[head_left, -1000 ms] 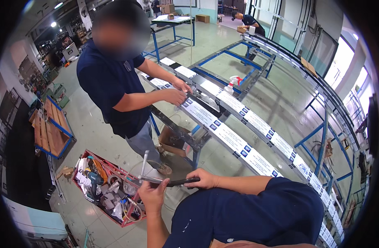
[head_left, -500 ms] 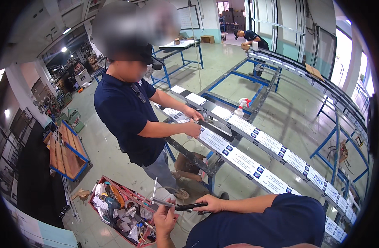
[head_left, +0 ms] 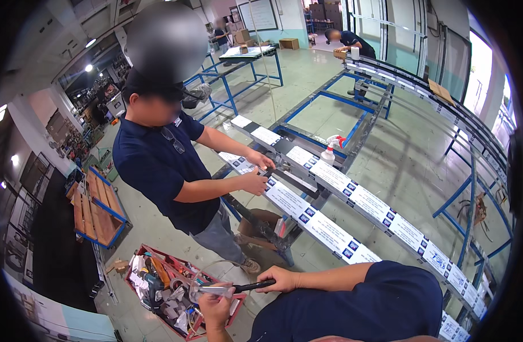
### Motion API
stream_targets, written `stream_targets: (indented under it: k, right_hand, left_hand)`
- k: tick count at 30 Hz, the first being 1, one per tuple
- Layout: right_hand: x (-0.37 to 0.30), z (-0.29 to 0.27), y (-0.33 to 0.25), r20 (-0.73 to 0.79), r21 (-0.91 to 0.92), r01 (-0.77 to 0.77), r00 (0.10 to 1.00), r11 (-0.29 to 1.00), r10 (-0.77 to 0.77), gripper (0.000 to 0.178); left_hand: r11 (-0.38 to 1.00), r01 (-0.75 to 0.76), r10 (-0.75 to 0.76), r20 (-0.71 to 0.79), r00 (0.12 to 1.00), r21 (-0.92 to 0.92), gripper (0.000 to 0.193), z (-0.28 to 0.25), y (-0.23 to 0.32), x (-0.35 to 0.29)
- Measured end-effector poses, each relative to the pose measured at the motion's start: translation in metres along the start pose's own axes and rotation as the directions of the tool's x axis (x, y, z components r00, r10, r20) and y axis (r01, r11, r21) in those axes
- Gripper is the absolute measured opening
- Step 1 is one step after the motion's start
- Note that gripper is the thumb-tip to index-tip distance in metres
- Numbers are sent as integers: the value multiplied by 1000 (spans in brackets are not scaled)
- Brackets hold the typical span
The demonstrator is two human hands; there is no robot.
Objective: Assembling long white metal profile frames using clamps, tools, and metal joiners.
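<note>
My right hand [head_left: 280, 279] grips the black handle of a slim hand tool [head_left: 247, 286] held level in front of my chest. My left hand [head_left: 215, 308] is closed around the tool's shiny metal end. Both hands are above a red tool tray [head_left: 137, 271] on the floor. Across from me a co-worker in a dark blue shirt has both hands [head_left: 257, 174] on a long metal rail [head_left: 330, 228] covered in white labelled strips.
A spray bottle [head_left: 329, 154] stands on the rail. Blue steel stands [head_left: 472, 211] carry more rails to the right. A wooden pallet rack [head_left: 96, 208] stands at left. Another person [head_left: 348, 40] works far back beside a blue table [head_left: 247, 54].
The view has tilted up, so my hands sit lower in the picture. They still hold the tool the same way. The co-worker's hands stay on the rail.
</note>
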State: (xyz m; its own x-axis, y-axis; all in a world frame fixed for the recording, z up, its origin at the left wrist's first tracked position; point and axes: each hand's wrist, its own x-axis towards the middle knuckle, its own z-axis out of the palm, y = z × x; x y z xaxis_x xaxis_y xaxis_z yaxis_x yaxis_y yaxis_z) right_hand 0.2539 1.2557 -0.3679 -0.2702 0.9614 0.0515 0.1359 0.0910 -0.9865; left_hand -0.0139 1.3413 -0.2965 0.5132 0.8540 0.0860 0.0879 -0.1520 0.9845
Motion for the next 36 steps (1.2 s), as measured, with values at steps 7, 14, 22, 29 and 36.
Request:
stream_targets:
  k: [7, 14, 22, 29, 36]
  right_hand:
    - [-13, -25, 13, 16, 222, -119, 993, 968, 118, 36]
    - [-15, -36, 25, 1, 234, -80, 997, 969, 82, 36]
    - [-8, -45, 23, -11, 162, -44, 999, 986, 46, 37]
    - [-14, -33, 37, -22, 320, -90, 994, 943, 103, 29]
    - [0, -30, 73, -307, 245, 118, 951, 962, -38, 36]
  left_hand:
    - [999, -47, 47, -83, 995, -2, 42, 44, 24, 18]
    - [997, 64, -70, -126, 990, -51, 38, 48, 18, 26]
    - [987, 69, -68, -18, 998, 142, 29, 40, 13, 41]
    - [997, 13, -4, -116, 993, 79, 41, 55, 20, 47]
    - [517, -521, 17, 600, 800, 679, 83, 132, 243, 56]
